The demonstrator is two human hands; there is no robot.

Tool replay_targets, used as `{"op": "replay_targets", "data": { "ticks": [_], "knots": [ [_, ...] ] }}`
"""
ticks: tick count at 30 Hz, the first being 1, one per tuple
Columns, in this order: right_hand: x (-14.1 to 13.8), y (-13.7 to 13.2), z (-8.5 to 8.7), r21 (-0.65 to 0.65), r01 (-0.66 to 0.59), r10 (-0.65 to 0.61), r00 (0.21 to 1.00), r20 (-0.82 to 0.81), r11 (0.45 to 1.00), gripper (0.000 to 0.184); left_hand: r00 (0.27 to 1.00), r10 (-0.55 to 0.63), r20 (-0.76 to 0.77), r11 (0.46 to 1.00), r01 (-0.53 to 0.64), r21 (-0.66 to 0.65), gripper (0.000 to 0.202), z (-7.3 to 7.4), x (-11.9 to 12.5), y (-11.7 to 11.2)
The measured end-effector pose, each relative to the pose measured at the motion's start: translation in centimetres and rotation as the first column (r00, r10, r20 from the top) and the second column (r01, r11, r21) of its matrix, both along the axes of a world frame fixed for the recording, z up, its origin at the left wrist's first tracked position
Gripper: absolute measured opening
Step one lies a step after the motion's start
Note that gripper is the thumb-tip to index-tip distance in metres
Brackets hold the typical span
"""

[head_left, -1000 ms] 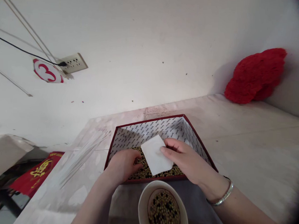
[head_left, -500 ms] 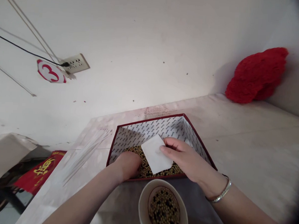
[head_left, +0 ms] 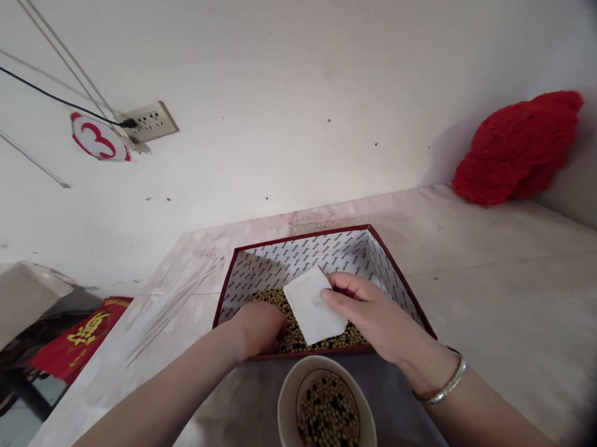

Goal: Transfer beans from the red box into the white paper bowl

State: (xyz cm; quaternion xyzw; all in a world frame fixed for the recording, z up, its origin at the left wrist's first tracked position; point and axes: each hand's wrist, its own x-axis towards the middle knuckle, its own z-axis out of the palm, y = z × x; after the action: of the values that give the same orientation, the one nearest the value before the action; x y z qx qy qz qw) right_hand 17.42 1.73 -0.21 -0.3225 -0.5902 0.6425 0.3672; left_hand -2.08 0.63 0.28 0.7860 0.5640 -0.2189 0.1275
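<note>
A red-rimmed box [head_left: 302,240], lined with printed white paper, holds a layer of small tan and black beads [head_left: 292,345]. My left hand [head_left: 262,327] is down among these beads at the box's left side. Its fingers curl under, and whatever is in them is hidden. Over the box, my right hand [head_left: 361,307] pinches a flat white square of paper [head_left: 314,308] between thumb and fingers. Close to the box's front edge stands a white tub [head_left: 287,410] with more tan and black beads inside.
Thin clear strips [head_left: 174,310] lie on the pale tabletop [head_left: 499,307] left of the box. A fluffy red object [head_left: 520,152] sits at the back right against the wall. A socket [head_left: 151,122] with a plugged-in cable is on the wall. A red bag [head_left: 85,339] is beyond the table's left edge.
My left hand has shifted very slightly to the right among the beads. The white square stays pinched in my right hand, almost unmoved. The view has shifted slightly.
</note>
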Motion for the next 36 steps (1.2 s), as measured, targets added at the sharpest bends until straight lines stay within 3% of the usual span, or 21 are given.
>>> {"op": "replay_targets", "data": {
  "ticks": [9,14,17,19,22,24,27,31,36],
  "knots": [
    [-0.1,0.2,-0.2,-0.021,0.085,-0.085,0.996,-0.027,0.996,0.016,0.997,-0.046,-0.063,0.998,0.049,0.037,0.012,-0.4,0.0,0.0],
    [-0.2,0.5,-0.7,-0.012,0.239,-0.240,0.970,-0.050,0.971,0.013,1.000,0.023,0.021,0.973,-0.028,0.228,0.012,-0.2,-0.7,0.3],
    [-0.3,0.6,-0.6,-0.027,0.208,-0.209,0.977,-0.046,0.978,0.014,0.991,0.063,0.115,0.907,-0.105,0.407,0.016,0.8,-1.0,-0.5],
    [-0.2,0.6,-0.5,-0.024,0.180,-0.181,0.983,-0.020,0.983,0.015,0.961,0.062,0.268,0.808,-0.206,0.552,0.016,1.5,-0.7,-1.5],
    [-0.2,0.5,-0.4,0.015,0.143,-0.143,0.989,0.024,0.990,0.016,0.826,-0.132,0.548,0.605,-0.371,0.705,0.009,2.3,0.7,-3.5],
    [-0.1,0.4,-0.3,0.019,0.094,-0.094,0.995,0.030,0.995,0.017,0.766,-0.272,0.582,0.531,-0.385,0.755,0.005,2.4,2.0,-4.5],
    [0.1,0.2,-0.2,0.007,0.003,-0.003,1.000,0.019,1.000,0.016,0.747,-0.344,0.570,0.507,-0.363,0.782,0.007,2.1,3.8,-5.0],
    [0.2,0.0,0.2,-0.014,-0.094,0.094,0.995,-0.028,0.995,0.014,0.747,-0.343,0.570,0.494,-0.373,0.786,0.007,1.4,4.8,-4.3],
    [0.4,0.1,0.3,-0.006,-0.100,0.100,0.995,-0.020,0.995,0.013,0.772,-0.315,0.553,0.454,-0.389,0.802,0.007,0.9,4.6,-3.8]
  ]
}}
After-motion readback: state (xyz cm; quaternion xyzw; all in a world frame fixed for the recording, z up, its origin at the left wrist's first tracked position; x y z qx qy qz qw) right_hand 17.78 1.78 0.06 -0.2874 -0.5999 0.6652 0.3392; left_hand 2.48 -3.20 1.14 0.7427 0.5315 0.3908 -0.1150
